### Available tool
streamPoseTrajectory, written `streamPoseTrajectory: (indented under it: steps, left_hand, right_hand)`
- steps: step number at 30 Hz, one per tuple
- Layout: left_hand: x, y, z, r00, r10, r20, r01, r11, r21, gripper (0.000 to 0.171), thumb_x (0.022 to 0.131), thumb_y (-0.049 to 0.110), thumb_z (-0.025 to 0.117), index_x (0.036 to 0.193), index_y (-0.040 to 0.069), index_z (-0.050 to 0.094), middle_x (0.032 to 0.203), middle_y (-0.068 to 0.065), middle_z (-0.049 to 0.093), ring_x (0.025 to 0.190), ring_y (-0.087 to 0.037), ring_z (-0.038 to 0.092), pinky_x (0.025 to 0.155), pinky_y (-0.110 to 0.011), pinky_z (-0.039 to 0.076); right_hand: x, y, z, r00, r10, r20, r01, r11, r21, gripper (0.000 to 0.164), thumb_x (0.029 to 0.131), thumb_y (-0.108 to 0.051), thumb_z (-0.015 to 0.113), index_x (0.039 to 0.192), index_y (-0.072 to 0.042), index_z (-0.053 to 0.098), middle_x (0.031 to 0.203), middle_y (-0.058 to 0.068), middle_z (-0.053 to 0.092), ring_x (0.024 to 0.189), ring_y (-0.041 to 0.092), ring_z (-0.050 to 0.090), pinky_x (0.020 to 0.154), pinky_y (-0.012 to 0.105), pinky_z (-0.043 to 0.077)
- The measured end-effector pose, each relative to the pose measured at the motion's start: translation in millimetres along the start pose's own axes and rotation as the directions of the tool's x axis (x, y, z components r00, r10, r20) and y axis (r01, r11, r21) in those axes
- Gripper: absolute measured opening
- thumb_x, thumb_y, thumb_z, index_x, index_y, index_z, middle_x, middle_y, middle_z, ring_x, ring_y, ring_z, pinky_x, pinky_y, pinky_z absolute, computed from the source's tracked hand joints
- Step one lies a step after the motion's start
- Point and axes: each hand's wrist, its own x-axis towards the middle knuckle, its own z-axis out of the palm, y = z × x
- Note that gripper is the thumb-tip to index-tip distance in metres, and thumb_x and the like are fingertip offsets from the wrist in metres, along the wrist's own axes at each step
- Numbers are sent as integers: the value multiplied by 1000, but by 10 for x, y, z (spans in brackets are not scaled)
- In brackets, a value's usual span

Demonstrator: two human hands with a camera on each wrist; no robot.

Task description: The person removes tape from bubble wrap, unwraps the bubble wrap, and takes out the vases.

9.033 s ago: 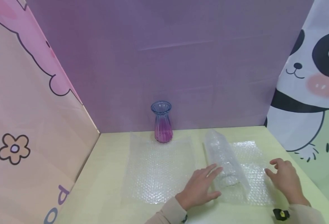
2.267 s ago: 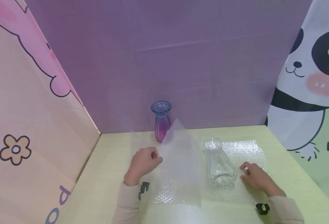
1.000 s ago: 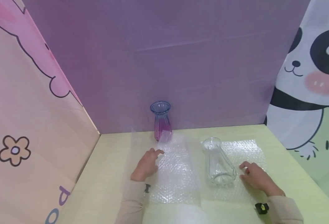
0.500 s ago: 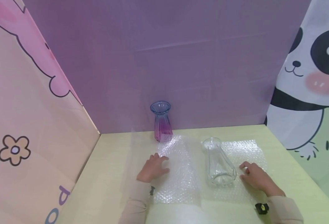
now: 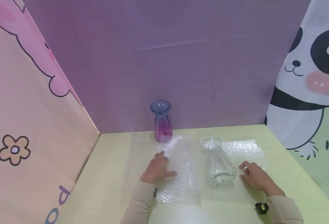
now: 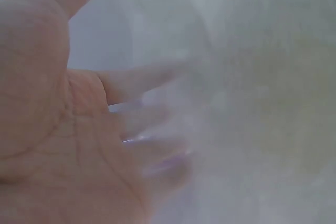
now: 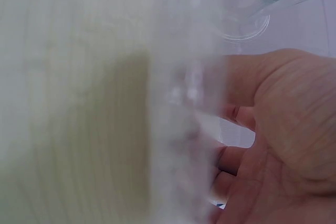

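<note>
My left hand (image 5: pixel 156 168) rests on a sheet of bubble wrap (image 5: pixel 181 168) at mid-table, thumb spread apart. In the left wrist view its fingers reach straight out, blurred, beside the whitish film (image 6: pixel 252 103). To the right a clear glass vase (image 5: pixel 220 165) lies on its side on another bubble wrap sheet (image 5: pixel 241 149), base towards me. My right hand (image 5: pixel 256 178) lies by that sheet's right side, fingers loosely bent, a gap between thumb and forefinger. The right wrist view shows a blurred bubble wrap edge (image 7: pixel 184 93) in front of its fingertips.
A blue-to-pink ribbed glass vase (image 5: pixel 162 124) stands upright behind the middle sheet, near the purple back wall (image 5: pixel 164 62). A fainter layer of wrap (image 5: pixel 139 152) shows to the left. Printed panels flank the pale table (image 5: pixel 102 174).
Wrap covering the clear vase is off it; a lifted layer has settled over the middle sheet. My left hand has moved slightly right across it, fingers straightening. My right hand has lately stayed put.
</note>
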Motion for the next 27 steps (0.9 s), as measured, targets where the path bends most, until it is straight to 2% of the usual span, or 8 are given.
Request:
streamPoseTrajectory:
  steps: [4, 7, 11, 16, 21, 27]
  left_hand:
    - [4, 7, 25, 1000, 14, -1, -14, 999, 31, 78, 84, 61, 74, 129, -1, 62, 145, -21, 56, 136, -39, 50, 116, -53, 44]
    - [10, -7, 53, 1000, 16, -4, -16, 1000, 12, 82, 84, 60, 74, 139, 2, 56, 141, -17, 59, 133, -36, 53, 113, -52, 46]
    - [9, -11, 66, 1000, 17, -2, -17, 1000, -27, 87, 84, 57, 75, 151, 9, 46, 149, -18, 52, 140, -39, 48, 115, -56, 44]
    - [-9, -6, 80, 1000, 6, 22, -5, 999, -33, 84, 86, 55, 73, 153, 12, 46, 156, -25, 41, 144, -46, 40, 117, -61, 39]
    - [-21, -6, 113, 998, -26, 65, 30, 998, -63, 84, 87, 56, 72, 154, 13, 44, 165, -29, 25, 151, -51, 26, 121, -67, 29]
    - [-3, -19, 152, 998, -21, 51, 23, 999, -39, 85, 86, 57, 72, 153, 14, 45, 164, -28, 27, 152, -52, 25, 121, -67, 29]
  right_hand:
    - [0, -8, -9, 1000, 5, 6, -5, 1000, 2, 39, 92, -14, 69, 124, 4, 59, 103, 23, 65, 94, 36, 65, 81, 58, 57]
    - [1, 0, -4, 1000, 11, 12, -11, 1000, 2, 39, 92, -15, 68, 125, 4, 59, 104, 23, 66, 94, 36, 65, 81, 58, 57]
    - [16, 9, 0, 999, 32, 28, -32, 999, 4, 39, 93, -16, 68, 126, 3, 58, 106, 23, 65, 95, 36, 65, 81, 57, 57]
    - [31, 14, 1, 998, 48, 42, -48, 999, 5, 40, 94, -17, 67, 127, 3, 58, 108, 24, 65, 96, 37, 65, 81, 57, 57]
    - [16, 6, 1, 999, 30, 21, -30, 1000, 5, 39, 93, -15, 68, 125, 4, 58, 106, 24, 65, 95, 37, 65, 81, 58, 57]
    - [10, 12, 9, 1000, 8, 2, -8, 1000, 1, 38, 92, -15, 69, 124, 4, 59, 103, 23, 65, 93, 36, 65, 79, 57, 56]
